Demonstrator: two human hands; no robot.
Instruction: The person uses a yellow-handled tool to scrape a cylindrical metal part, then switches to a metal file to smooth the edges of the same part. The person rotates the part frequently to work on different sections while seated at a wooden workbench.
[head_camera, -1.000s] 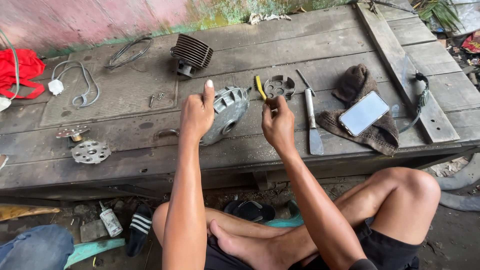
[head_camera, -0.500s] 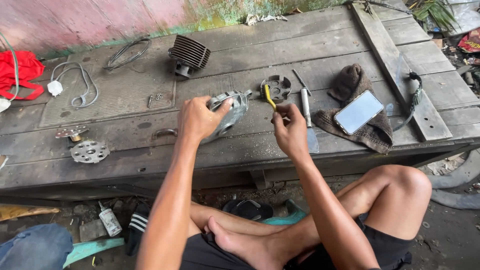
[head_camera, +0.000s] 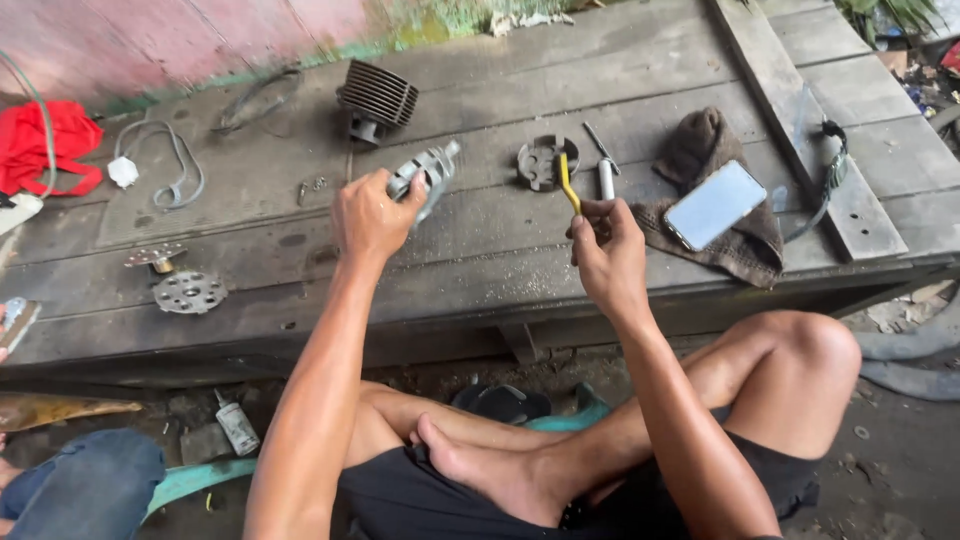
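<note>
Gripping a grey metal engine part (head_camera: 425, 175) in the left hand (head_camera: 368, 215), raised just above the wooden platform (head_camera: 480, 250), the person pinches a yellow-handled tool (head_camera: 570, 183) in the right hand (head_camera: 605, 250). Bracing the part steady and working the tool gently would likely serve best. A round slotted piece (head_camera: 543, 161) lies nearby.

Tilted grey metal casting (head_camera: 428, 172), yellow-handled tool (head_camera: 569, 184)

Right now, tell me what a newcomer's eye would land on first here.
The left hand grips a grey metal engine part above the wooden platform, while the right hand holds a yellow-handled brush. A phone lies on a brown cloth to the right.
</note>
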